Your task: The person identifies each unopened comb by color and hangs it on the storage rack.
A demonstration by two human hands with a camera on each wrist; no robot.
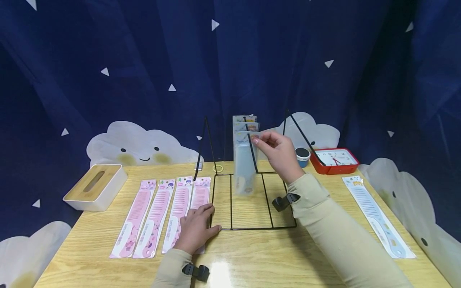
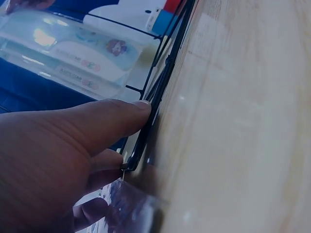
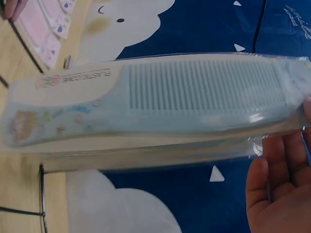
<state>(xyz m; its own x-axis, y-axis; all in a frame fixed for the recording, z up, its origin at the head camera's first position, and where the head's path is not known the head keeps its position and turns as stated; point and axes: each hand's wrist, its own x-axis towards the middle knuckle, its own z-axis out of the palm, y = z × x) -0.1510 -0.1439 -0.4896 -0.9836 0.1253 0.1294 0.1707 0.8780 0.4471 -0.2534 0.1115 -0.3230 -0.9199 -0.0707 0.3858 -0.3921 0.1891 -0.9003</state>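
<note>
A black wire rack [image 1: 231, 202] stands on the table, its base flat and its side bars rising at the back. My left hand [image 1: 197, 228] grips the front left corner of that base, the thumb [image 2: 121, 116] along the front wire and the fingers on the side wire. With thumb and fingertips, my right hand [image 1: 279, 152] pinches the upper edge of a packaged light-blue comb [image 3: 194, 92]. This pack hangs upright at the rack's middle bar, foremost of three similar packs [image 1: 239, 119]. In the left wrist view, the hanging packs [image 2: 102, 63] appear beyond the thumb.
Several packaged pink combs [image 1: 135, 216] lie side by side left of the rack. Another blue comb pack [image 1: 378, 216] lies at the right. A tissue box [image 1: 95, 186], a red clock [image 1: 335, 160], a small blue round container [image 1: 303, 157] and a yellow-green ring [image 1: 217, 169] sit farther back.
</note>
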